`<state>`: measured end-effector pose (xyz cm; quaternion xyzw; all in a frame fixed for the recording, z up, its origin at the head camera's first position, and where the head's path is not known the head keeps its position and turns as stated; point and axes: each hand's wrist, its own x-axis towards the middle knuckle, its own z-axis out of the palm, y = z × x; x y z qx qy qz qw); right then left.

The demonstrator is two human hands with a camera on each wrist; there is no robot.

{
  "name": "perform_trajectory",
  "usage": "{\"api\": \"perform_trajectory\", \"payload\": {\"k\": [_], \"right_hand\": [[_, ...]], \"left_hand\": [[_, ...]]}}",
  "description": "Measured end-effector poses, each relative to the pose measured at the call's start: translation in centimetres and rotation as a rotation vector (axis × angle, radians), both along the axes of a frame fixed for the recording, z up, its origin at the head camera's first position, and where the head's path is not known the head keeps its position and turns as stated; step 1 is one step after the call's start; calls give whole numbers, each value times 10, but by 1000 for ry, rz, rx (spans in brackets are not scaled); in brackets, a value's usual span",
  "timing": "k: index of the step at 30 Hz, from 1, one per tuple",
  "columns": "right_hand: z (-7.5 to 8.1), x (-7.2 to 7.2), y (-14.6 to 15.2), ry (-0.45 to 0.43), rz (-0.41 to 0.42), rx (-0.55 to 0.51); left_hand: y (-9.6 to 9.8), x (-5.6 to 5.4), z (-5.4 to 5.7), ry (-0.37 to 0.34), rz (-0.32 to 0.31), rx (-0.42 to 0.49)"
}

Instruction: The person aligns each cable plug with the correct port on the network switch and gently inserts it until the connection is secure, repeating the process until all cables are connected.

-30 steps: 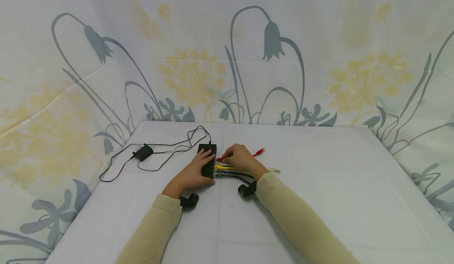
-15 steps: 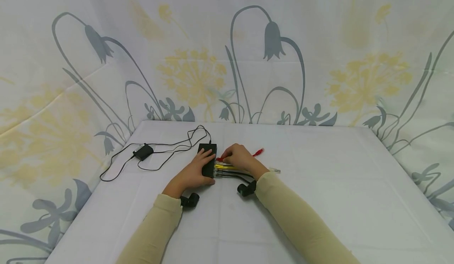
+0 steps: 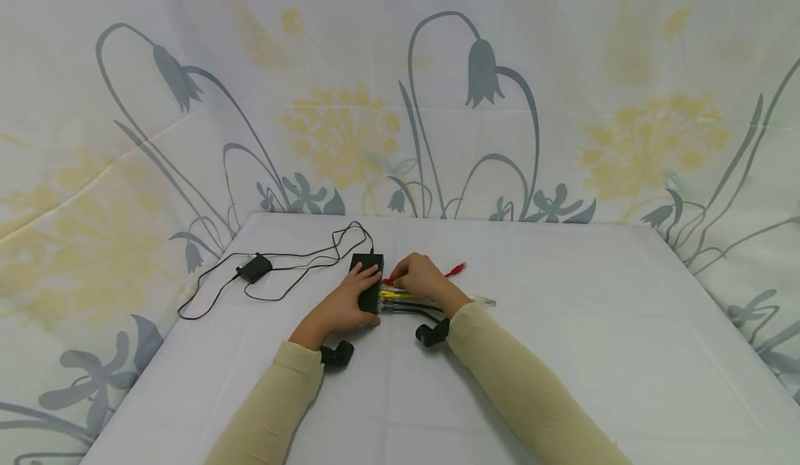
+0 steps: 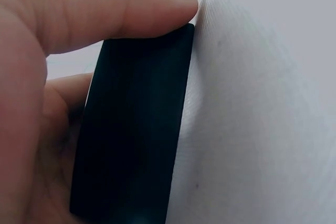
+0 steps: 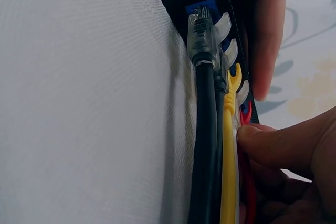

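A black network switch lies on the white table, its row of ports facing right. My left hand grips it, fingers spread over the top and thumb pressed against the near end. In the left wrist view the box's dark side shows below the thumb. My right hand pinches a red Ethernet cable close behind its plug, which sits at the farthest port. Beside it, a yellow Ethernet cable and two black Ethernet cables run out of the ports. A pale cable lies partly hidden between yellow and red.
A black power adapter lies left of the switch, its thin black cord looping across to the switch's far end. The red cable's loose plug and a clear plug lie right of my right hand. Flowered cloth hangs behind.
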<state>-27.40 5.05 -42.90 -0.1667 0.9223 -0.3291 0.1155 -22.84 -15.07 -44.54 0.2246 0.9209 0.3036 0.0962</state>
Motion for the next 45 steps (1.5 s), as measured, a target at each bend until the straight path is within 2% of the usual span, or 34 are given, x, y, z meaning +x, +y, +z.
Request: {"api": "perform_trajectory", "payload": {"k": [17,23,30,35,41,45], "right_hand": [[0,-4,-3,4,-38,28],[-1,0,-1,-9,-38,24],[-2,4,4,53,-14,30],[-5,4,10,61,-7,37],[-3,10,19,115,47,86],[1,18,27,199,87,168]], "left_hand": [[5,-2,-1,1,-8,5],[5,-1,-2,2,-8,2],[7,-3,-1,-3,-4,18],[9,-5,-2,-18,-12,11],[11,-6,-2,-5,-22,-6],[7,-7,-1,6,-32,-32]]}}
